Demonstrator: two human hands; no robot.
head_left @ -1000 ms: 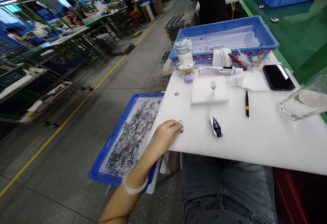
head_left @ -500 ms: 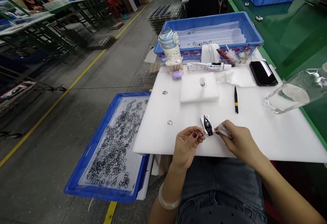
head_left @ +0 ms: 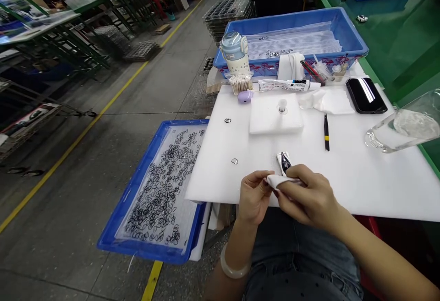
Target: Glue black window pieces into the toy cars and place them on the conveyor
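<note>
White cloth (head_left: 277, 180) clamped in right hand (head_left: 311, 195), just beside pinched left hand (head_left: 253, 199)

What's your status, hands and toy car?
Right hand holding white cloth. Left hand fingertips at it, anything between hidden. Toy car on white board, partly hidden behind right hand.

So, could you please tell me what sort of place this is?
Probably a factory floor for hand assembly: a blue tray holds many loop-shaped parts, a small model car rests on the white worktop, and a long workbench stands at upper left.
</note>
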